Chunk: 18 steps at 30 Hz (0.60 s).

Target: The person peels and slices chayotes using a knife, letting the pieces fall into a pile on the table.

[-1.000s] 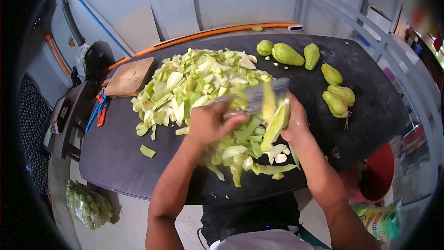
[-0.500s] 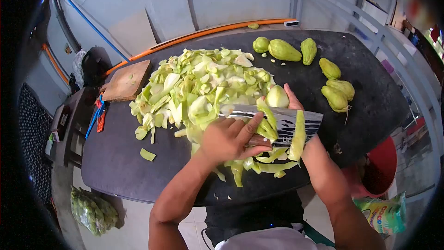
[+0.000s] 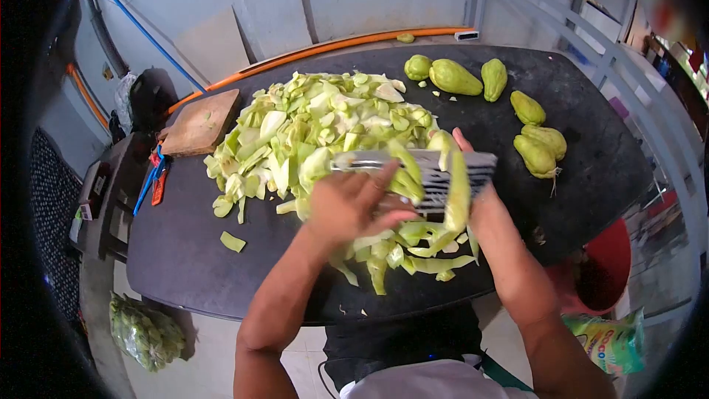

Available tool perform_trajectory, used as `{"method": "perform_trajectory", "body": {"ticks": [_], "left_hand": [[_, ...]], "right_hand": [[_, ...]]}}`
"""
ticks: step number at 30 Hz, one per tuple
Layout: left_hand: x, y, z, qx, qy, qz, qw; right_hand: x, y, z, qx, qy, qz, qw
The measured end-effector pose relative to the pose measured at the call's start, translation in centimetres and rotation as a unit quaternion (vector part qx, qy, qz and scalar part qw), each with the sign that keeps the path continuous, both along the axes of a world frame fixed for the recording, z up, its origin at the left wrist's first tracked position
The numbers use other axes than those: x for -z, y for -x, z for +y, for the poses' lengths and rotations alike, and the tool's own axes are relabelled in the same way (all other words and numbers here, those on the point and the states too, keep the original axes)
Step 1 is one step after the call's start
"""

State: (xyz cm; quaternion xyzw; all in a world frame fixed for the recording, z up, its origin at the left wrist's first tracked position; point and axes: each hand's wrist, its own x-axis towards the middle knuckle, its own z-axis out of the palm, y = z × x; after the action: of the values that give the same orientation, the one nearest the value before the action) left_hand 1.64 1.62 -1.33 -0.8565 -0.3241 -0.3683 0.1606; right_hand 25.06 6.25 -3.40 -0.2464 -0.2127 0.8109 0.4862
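My left hand (image 3: pixel 343 203), blurred by motion, is closed around the handle of a wide-bladed cleaver (image 3: pixel 439 177). Green strips of peel (image 3: pixel 458 188) cling to the blade, which lies across in front of my right hand (image 3: pixel 480 196). That hand grips a pale peeled chayote (image 3: pixel 442 142), partly hidden behind the blade. Just beyond my left hand rises a large heap of cut chayote pieces (image 3: pixel 325 118). Below the blade, more peel strips (image 3: pixel 391 251) are scattered on the dark table (image 3: pixel 192 251).
Several whole chayotes (image 3: pixel 454 77) lie at the table's back right. A wooden chopping board (image 3: pixel 201 124) sits at the left edge, with blue- and red-handled tools (image 3: pixel 156 177) beside it. On the floor are a bagged bundle of greens (image 3: pixel 146 331) and a red bucket (image 3: pixel 617 266).
The cleaver and my left hand have shifted up and to the left, with peel still on the blade. The chayote in my right hand is now more covered.
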Motion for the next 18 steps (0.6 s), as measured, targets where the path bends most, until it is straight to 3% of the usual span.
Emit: {"method": "perform_trajectory", "body": {"ticks": [4, 8, 11, 12, 17, 18], "left_hand": [[-0.7, -0.3, -1.0, 0.018, 0.013, 0.001, 1.000], [-0.9, -1.4, -1.3, 0.040, 0.017, 0.015, 0.999], [0.0, 0.3, 0.2, 0.019, 0.059, -0.015, 0.998], [0.1, 0.8, 0.5, 0.007, 0.080, -0.028, 0.996], [-1.3, 0.3, -0.8, 0.021, 0.092, -0.047, 0.994], [-1.2, 0.4, -0.5, -0.005, 0.138, -0.070, 0.988]], "right_hand": [[-1.0, 0.6, -0.8, 0.010, -0.009, -0.031, 0.999], [0.0, 0.8, -0.4, 0.018, -0.071, 0.043, 0.996], [0.0, 0.5, -0.4, 0.030, -0.043, 0.006, 0.999], [0.6, 0.9, 0.1, 0.073, -0.061, -0.003, 0.996], [0.5, 0.2, -0.1, 0.076, -0.084, -0.048, 0.992], [0.9, 0.1, 0.1, 0.082, -0.101, -0.064, 0.989]]}}
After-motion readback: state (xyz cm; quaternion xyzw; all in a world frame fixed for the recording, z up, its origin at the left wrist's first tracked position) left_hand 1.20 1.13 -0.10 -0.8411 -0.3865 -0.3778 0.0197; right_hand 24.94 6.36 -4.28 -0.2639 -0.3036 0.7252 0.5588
